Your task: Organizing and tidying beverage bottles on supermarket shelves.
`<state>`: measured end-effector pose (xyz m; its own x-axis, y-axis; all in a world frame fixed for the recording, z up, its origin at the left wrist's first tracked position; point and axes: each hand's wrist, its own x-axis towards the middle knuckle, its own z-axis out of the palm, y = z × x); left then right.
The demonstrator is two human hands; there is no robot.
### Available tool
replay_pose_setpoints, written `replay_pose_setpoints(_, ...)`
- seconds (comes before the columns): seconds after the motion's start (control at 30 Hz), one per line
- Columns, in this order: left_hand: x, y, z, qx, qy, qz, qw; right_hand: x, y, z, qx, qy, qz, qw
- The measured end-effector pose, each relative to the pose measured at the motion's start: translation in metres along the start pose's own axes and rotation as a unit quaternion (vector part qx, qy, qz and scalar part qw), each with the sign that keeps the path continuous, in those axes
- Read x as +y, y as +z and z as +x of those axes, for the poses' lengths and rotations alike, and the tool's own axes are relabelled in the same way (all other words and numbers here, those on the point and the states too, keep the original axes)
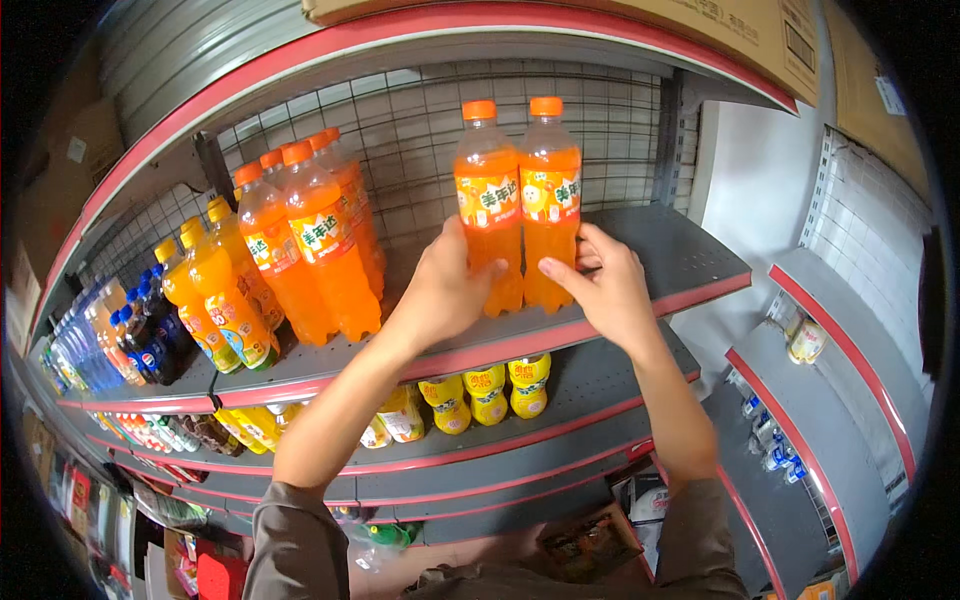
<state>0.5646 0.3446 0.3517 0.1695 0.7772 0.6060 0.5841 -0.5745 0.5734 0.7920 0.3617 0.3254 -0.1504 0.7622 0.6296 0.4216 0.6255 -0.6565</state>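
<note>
Two orange soda bottles with orange caps stand upright side by side at the front of a grey metal shelf (630, 247) with a red edge strip. Around the lower part of the left soda bottle (487, 172) my left hand (455, 281) is closed, thumb across its front. My right hand (604, 281) grips the right soda bottle (551, 165) low down, its thumb on the front and fingers at the right side. The two bottles touch or nearly touch. More orange soda bottles (319, 232) of the same kind stand in a group to the left on this shelf.
Left of the group are orange drinks with yellow caps (225, 300) and dark cola bottles (146, 337). Yellow bottles (487, 394) line the shelf below. Behind runs a wire mesh back panel (412, 127). A cardboard box (720, 37) sits overhead; another shelf unit (795, 382) is at right.
</note>
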Motion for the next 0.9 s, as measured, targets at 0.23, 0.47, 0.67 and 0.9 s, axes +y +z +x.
replay_pose_setpoints(0.23,0.010,-0.009,-0.071,0.159,0.005,-0.128,0.979,-0.025,0.048,-0.040,0.089,-0.088,0.127,0.984)
replay_pose_setpoints(0.47,0.001,-0.031,-0.119,0.202,0.016,-0.085,0.976,-0.058,0.078,-0.056,0.077,-0.129,0.154,0.977)
replay_pose_setpoints(0.67,-0.024,-0.063,-0.147,0.278,0.034,-0.026,0.960,-0.081,0.127,-0.056,0.067,-0.163,0.170,0.970)
replay_pose_setpoints(0.9,-0.033,-0.105,-0.165,0.246,0.027,-0.020,0.969,-0.095,0.172,-0.048,0.086,-0.182,0.182,0.962)
